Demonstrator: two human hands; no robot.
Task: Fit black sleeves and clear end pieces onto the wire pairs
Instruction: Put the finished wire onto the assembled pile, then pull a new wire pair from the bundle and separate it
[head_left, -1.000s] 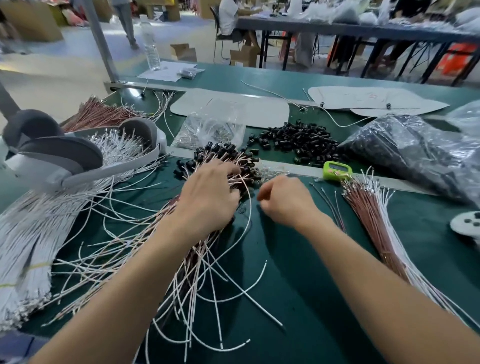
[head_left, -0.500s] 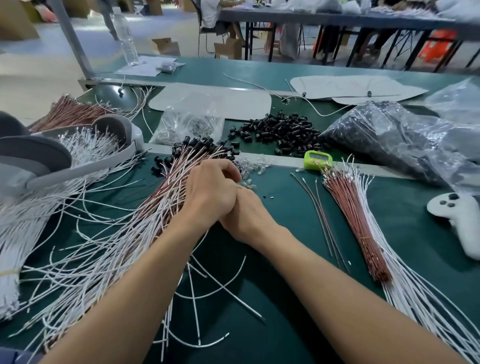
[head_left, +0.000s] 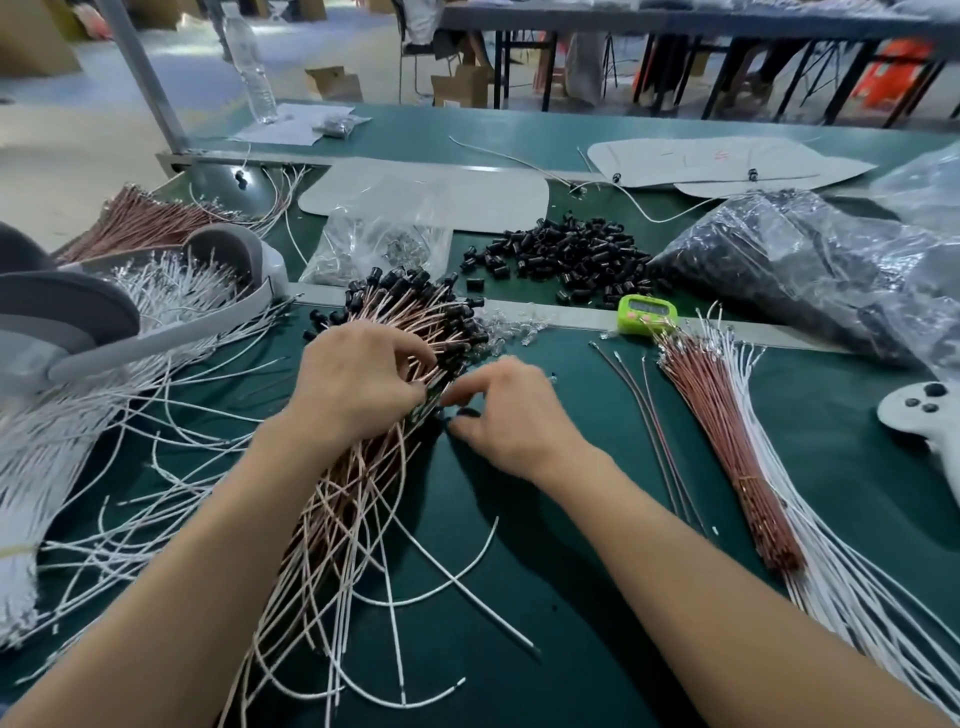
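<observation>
Before you, a green work surface (head_left: 519, 597) runs back to a grey metal post (head_left: 140, 78) at far left. Beyond it you see pale, brightly lit floor (head_left: 78, 140), cardboard boxes (head_left: 335, 83) and a long table (head_left: 675, 22) on dark legs.

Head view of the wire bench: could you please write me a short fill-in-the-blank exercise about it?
1. The left hand grips a wire bundle tipped with ____ sleeves.
2. The small timer is coloured ____.
3. The white controller lies on the person's ____ side.
Missing words: black; green; right.
</observation>
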